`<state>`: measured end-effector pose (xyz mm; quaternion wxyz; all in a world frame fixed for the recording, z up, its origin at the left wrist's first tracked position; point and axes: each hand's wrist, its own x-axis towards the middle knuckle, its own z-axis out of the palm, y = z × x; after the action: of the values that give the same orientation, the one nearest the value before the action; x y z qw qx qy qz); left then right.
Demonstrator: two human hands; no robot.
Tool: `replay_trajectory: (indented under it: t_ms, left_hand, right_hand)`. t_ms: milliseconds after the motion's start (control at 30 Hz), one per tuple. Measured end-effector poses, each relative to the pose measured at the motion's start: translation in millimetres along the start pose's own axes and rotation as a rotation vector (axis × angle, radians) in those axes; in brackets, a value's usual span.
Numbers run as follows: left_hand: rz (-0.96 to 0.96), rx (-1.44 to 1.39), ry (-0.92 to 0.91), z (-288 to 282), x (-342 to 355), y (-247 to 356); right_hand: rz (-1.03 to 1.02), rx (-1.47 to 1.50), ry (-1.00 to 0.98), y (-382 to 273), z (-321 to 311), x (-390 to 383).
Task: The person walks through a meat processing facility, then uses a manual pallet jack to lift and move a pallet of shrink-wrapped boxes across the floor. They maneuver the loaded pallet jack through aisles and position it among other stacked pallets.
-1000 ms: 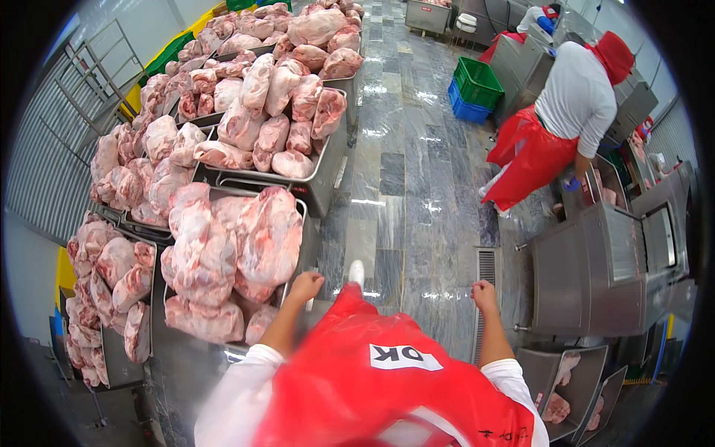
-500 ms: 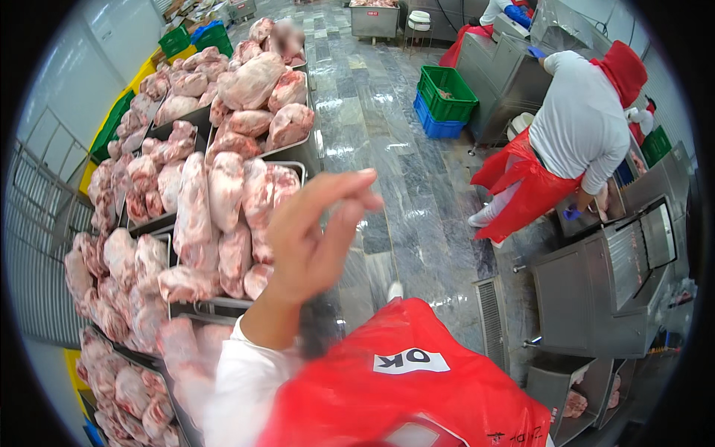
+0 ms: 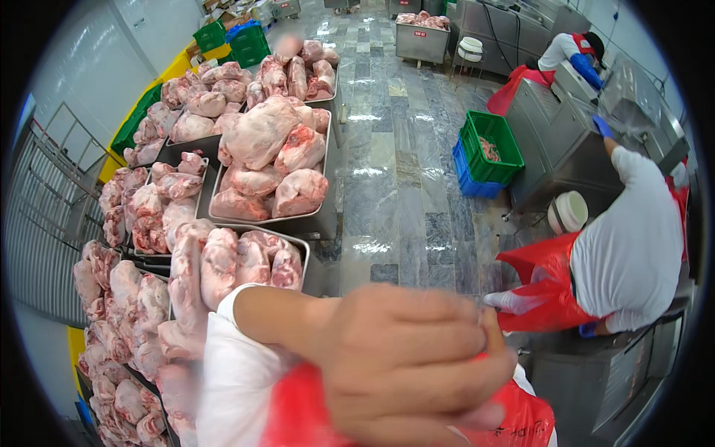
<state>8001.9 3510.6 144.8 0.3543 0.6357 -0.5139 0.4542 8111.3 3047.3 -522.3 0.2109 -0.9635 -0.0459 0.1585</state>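
A: Locate the raw meat [image 3: 218, 268].
B: Heaped in the metal bin [image 3: 317, 274], near the left sleeve [image 3: 237, 365]. A bump could topple the pile above the rim.
A: Hand status?
B: Left hand [image 3: 417, 357] curled; any grip cannot be confirmed. Right hand not visible.

Glistening meat [image 3: 257, 138], metal bins [image 3: 322, 219], glossy plastic apron [image 3: 298, 411], matt cloth sleeve [image 3: 237, 372]

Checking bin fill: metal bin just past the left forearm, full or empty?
Looks full: meat pieces crowd the bin's rim; left forearm hides part.
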Motion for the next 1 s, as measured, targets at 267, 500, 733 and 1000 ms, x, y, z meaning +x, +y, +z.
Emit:
replay_trajectory:
  t_ms: [267, 500, 733, 1000]
  left_hand:
    - [-0.332, -0.602, 0.116, -35, -57, -219]
    - [-0.201, -0.944, 0.154, -62, -71, -426]
    - [-0.485, -0.792, 0.080, -50, -91, -616]
    - [-0.167, 0.065, 0.082, -47, -65, -814]
  right_hand:
    - [-0.058, 0.451, 0.112, -200, -119, 273]
    - [0.214, 0.169, -0.160, -175, -82, 318]
    - [0.492, 0.133, -0.374, -183, -84, 375]
    - [0.393, 0.045, -0.468, -207, -117, 634]
